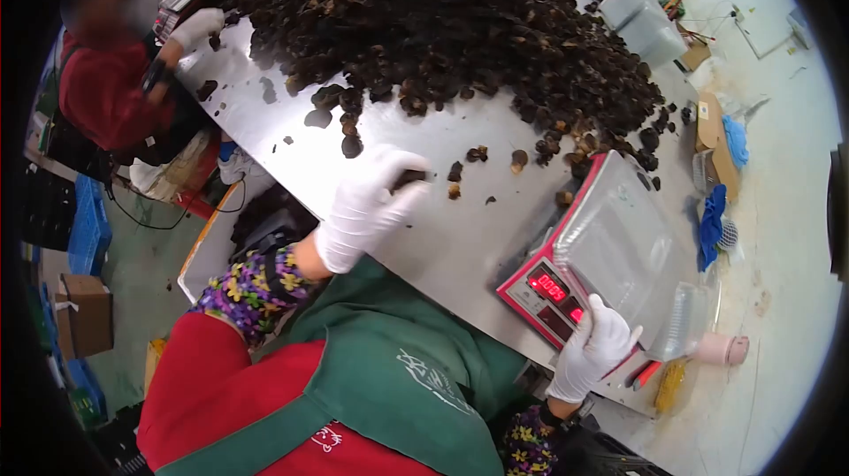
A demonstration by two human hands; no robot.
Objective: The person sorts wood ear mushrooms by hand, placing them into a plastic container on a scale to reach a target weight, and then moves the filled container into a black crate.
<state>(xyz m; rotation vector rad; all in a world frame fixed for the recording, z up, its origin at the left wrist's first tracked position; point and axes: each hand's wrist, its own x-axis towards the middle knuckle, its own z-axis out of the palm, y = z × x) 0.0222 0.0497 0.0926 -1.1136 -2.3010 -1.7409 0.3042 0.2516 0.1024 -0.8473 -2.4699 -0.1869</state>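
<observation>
Left hand (370,204), mushroom (410,178) in fingers (416,190)

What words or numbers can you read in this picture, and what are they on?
Scale display: red glowing digits, too blurred to read.
Green apron: white printed mark, too blurred to read.
Red garment below the apron: small white writing, too small to read.
Nothing else shows any text.

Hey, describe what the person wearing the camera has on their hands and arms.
Both the left hand and the right hand wear snug white gloves. Each forearm is covered by a dark floral sleeve guard printed with purple, yellow and pink flowers, gathered at the wrist. Above that, a red sleeve shows on the left arm, next to a green apron with pale printed markings.
</observation>
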